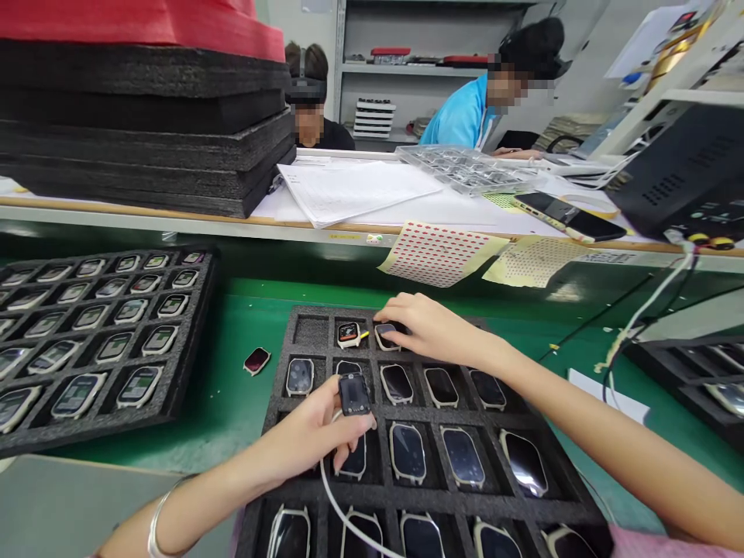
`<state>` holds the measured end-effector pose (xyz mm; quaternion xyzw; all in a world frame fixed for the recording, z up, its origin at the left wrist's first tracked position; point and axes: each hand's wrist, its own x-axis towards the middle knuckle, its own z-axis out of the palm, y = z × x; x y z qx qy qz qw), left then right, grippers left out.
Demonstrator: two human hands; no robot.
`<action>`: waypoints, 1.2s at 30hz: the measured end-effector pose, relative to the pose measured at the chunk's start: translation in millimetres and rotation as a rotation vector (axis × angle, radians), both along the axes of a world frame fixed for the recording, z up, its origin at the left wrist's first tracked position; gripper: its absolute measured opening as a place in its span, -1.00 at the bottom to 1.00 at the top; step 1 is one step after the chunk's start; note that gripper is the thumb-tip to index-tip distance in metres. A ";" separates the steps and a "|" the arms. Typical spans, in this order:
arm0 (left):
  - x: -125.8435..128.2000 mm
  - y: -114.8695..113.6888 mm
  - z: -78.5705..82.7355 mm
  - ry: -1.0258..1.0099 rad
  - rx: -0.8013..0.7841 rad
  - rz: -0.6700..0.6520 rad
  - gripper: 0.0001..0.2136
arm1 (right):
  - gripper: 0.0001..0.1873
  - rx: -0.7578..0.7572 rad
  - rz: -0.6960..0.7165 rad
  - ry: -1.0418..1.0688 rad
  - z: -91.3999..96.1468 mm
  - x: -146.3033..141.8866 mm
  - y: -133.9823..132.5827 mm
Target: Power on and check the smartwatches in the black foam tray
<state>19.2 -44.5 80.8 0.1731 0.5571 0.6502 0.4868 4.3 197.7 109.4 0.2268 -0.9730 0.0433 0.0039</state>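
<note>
My left hand [325, 425] pinches a small black square charger [354, 394] with a white cable [337, 502] running down from it. It hovers above the black foam tray [377, 496], partly covering two watches there. My right hand [433, 332] reaches to the tray's far row, its fingers closed around a smartwatch [386, 338] in a compartment. Left of that watch sits a smartwatch with a lit screen [349, 335] and a small yellow tab beside it. Several dark-screened watch bodies without straps, such as one watch [408, 452], fill other compartments.
A second foam tray of watches [156, 339] stands on the left; a lone watch [256, 360] lies between the trays. Stacked foam trays [145, 132], papers [354, 190] and a phone [570, 215] occupy the shelf ahead. Another tray [691, 364] stands right. Two people sit beyond.
</note>
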 end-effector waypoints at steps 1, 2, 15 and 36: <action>-0.9 3.2 -1.6 -0.005 0.015 0.020 -0.72 | -0.76 0.022 -0.004 -0.058 1.5 0.8 4.5; -1.8 5.9 -3.8 -0.017 0.033 0.039 -0.73 | -0.74 0.037 -0.010 -0.108 1.1 1.1 7.9; -4.3 3.7 -22.9 -0.123 0.160 0.036 -0.66 | -0.67 -0.246 -0.107 0.016 7.8 18.0 3.7; 9.6 4.0 -18.9 0.065 0.114 0.162 -0.69 | -0.61 -0.572 0.146 0.093 -35.5 75.5 -60.3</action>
